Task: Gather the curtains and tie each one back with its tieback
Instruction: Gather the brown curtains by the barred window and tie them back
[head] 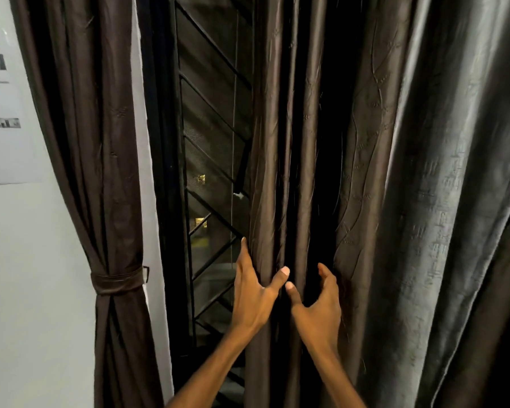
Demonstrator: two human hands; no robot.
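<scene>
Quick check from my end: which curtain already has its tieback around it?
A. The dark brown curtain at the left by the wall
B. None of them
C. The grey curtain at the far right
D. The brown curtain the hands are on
A: a brown fabric tieback band cinches the dark brown satin curtain at the left, while the brown curtain under both hands and the grey textured curtain hang loose.

Poster [0,92] text blurred; left edge crops it.
</scene>
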